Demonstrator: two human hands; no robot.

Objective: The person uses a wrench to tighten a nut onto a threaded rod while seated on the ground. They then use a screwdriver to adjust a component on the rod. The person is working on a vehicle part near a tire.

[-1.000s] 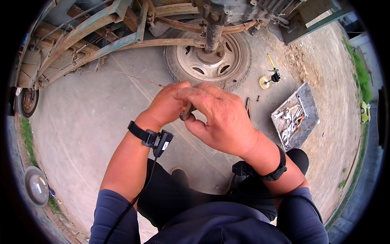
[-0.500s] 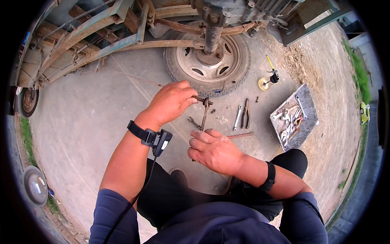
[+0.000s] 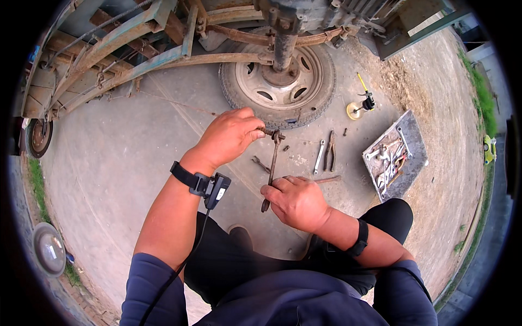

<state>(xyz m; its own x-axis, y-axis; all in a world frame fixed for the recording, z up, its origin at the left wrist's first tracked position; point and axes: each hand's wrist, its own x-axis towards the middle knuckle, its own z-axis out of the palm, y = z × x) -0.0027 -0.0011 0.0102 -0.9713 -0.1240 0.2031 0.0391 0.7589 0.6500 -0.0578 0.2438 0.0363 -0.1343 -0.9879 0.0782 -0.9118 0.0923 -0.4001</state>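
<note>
My left hand [image 3: 227, 136] is closed round a rusty threaded rod [image 3: 268, 131], whose end sticks out past the fingertips. On that end sits the head of a rusty wrench [image 3: 275, 155], with the handle pointing back toward me. My right hand [image 3: 298, 201] grips the lower handle between thumb and fingers, and the handle's tip shows beyond them. A second rusty tool [image 3: 260, 163] lies on the ground under the wrench, partly hidden. Right of it are a shiny combination wrench [image 3: 319, 157] and pliers [image 3: 330, 151].
A wheel [image 3: 277, 89] lies flat beneath the axle of a rusty machine frame [image 3: 125, 68]. At right are an oil can [image 3: 356, 110] with a yellow spout and a metal tray [image 3: 416, 157] of tools. A thin rusty bar [image 3: 328, 179] lies beyond my right hand. A round dish [image 3: 48, 249] is far left.
My right hand has shifted a little right and turned on the wrench handle, baring its lower end. The left hand stays in place on the threaded rod.
</note>
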